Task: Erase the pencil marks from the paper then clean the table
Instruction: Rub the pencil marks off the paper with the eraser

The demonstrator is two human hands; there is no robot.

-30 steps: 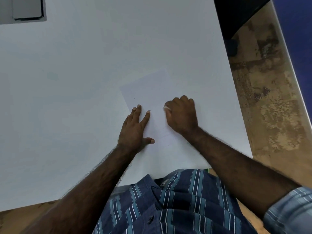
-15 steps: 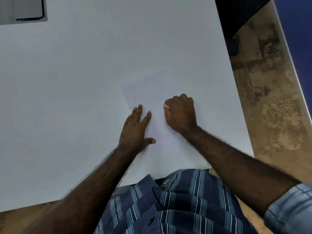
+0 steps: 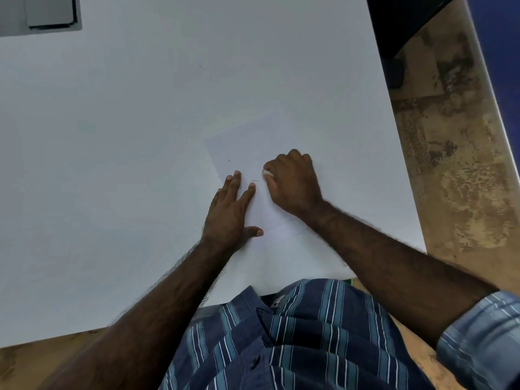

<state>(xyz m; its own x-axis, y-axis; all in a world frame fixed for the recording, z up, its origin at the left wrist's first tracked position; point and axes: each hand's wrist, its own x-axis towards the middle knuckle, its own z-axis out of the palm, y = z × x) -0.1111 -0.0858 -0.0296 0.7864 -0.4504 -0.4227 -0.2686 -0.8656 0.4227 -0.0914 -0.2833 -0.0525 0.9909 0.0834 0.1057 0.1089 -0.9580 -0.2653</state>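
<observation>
Nothing here can be read: the paper [image 3: 253, 153] carries only a few short pencil strokes, no letters, numbers or labels.

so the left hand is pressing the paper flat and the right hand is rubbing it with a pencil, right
Not quite. The left hand does lie flat on the paper, but the right hand is closed on a small white eraser, not a pencil. The head view shows its white tip at the fingers, touching the sheet near a short dark mark.
</observation>
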